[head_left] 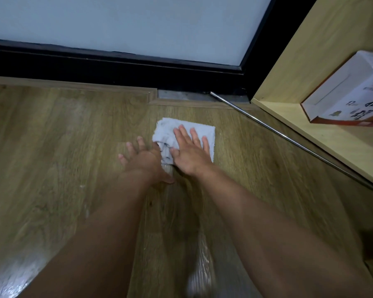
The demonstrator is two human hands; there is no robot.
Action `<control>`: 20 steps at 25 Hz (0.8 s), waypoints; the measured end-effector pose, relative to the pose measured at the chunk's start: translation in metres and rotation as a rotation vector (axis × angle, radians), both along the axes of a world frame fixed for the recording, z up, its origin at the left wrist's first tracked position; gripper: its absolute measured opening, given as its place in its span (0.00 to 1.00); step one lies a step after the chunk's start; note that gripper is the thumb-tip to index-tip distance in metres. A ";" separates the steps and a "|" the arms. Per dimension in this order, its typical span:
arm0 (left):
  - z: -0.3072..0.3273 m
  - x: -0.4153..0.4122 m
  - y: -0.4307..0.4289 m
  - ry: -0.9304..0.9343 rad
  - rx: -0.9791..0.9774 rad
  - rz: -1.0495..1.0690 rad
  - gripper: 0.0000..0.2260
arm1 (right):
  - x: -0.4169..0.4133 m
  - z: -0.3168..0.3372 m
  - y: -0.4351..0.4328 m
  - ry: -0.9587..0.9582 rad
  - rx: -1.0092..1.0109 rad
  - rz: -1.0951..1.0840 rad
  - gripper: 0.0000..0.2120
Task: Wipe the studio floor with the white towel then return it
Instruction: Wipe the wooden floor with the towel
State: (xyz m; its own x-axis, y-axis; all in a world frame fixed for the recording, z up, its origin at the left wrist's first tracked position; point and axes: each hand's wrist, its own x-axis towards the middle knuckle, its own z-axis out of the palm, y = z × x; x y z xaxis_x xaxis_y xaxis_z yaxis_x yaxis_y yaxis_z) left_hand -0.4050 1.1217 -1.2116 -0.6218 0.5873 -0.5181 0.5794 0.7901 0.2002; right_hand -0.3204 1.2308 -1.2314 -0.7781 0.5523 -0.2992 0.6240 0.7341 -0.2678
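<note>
While flat under the right hand (190, 152), white towel (166, 129) on the wood-look floor (52, 147), near the black door threshold (116, 67) but apart from it. Lies folded into a rough rectangle: left edge bunched and wrinkled, far and right edges neat. Right hand palm-down on the cloth's middle, fingers (184, 136) straight and spread, thumb on the bunched part; presses, grips nothing, no pinch. Covers the near-centre of the towel; far-left corner and right strip exposed. Left hand (145, 161) palm-down on bare floor just left of the towel, fingers straight and fanned, holds nothing; index-finger side touching the bunched left edge, thumb on the planks by the towel's near-left corner. So: cloth under and ahead of the right palm, beside the left, its near end between the two thumbs. Both forearms stretched forward from the bottom of view, bare. Glossy streak (202, 244) on the planks between the forearms, from the towel's near edge toward the camera; lower part blurred. Frosted glass panel (116, 24) above the threshold. Thin metal rod (267, 125) lying diagonally on the floor right of the towel, apart from it, along the base of a light wooden shelf unit (299, 121). White box (342, 91) with red trim on the shelf board; print too small to read.
</note>
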 end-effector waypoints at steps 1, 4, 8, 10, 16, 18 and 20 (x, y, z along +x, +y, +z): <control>0.001 0.003 0.000 0.004 0.009 0.008 0.53 | 0.000 0.003 -0.001 0.006 -0.002 0.001 0.28; -0.001 0.004 -0.001 -0.008 0.019 0.046 0.51 | 0.033 0.000 -0.023 0.155 0.013 -0.021 0.27; -0.006 0.022 0.007 0.026 0.037 0.074 0.38 | 0.078 -0.009 -0.044 0.232 -0.037 -0.089 0.26; -0.004 0.023 0.007 -0.006 0.050 0.028 0.39 | 0.059 -0.008 -0.030 0.162 0.001 -0.083 0.26; 0.011 0.022 0.000 -0.060 0.044 -0.006 0.45 | 0.019 0.003 -0.002 0.038 -0.009 -0.047 0.29; 0.014 0.024 -0.001 -0.079 0.039 0.007 0.43 | 0.044 0.000 -0.019 0.111 0.019 -0.032 0.28; 0.014 0.024 0.000 -0.089 0.042 0.025 0.41 | 0.075 -0.006 -0.040 0.197 0.051 -0.021 0.27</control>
State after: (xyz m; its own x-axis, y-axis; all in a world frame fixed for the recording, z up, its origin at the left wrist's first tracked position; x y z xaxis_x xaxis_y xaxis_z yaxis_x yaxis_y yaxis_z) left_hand -0.3807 1.1218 -1.1972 -0.5895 0.5945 -0.5470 0.5377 0.7940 0.2835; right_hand -0.2457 1.1912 -1.2375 -0.8071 0.5793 -0.1136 0.5783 0.7373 -0.3492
